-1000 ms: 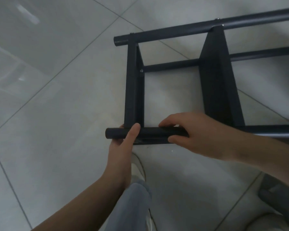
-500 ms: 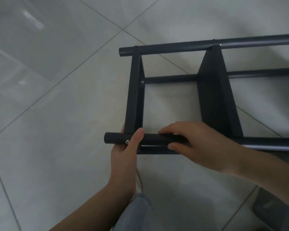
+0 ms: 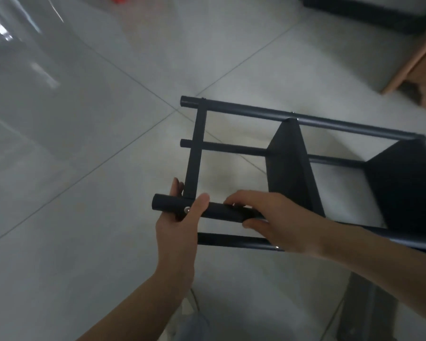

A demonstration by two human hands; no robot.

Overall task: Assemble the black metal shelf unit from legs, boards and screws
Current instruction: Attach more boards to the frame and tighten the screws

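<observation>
Fingers (image 3: pixel 176 193) of the left hand (image 3: pixel 176 232) wrap the nearest black leg (image 3: pixel 221 211) beside a silver screw (image 3: pixel 187 209); the right hand (image 3: pixel 276 220) grips it too; the shelf unit (image 3: pixel 290 166) lies sideways on grey floor tiles (image 3: pixel 84 143); a wooden furniture edge (image 3: pixel 413 52) stands well beyond.

Dim, soft and motion-blurred, with window glare streaking the floor tiles (image 3: pixel 59 119) upper left.

Body notes: two bare forearms, no sleeves in my view.

I see both hands (image 3: pixel 176 232) uncovered, left and right (image 3: pixel 278 222); no gloves, rings or watch visible from here. Forearms bare up to the frame edge. At bottom centre, a fold of grey trouser fabric (image 3: pixel 194 326), blurred; a pale shape just beside it, too soft to identify.
</observation>
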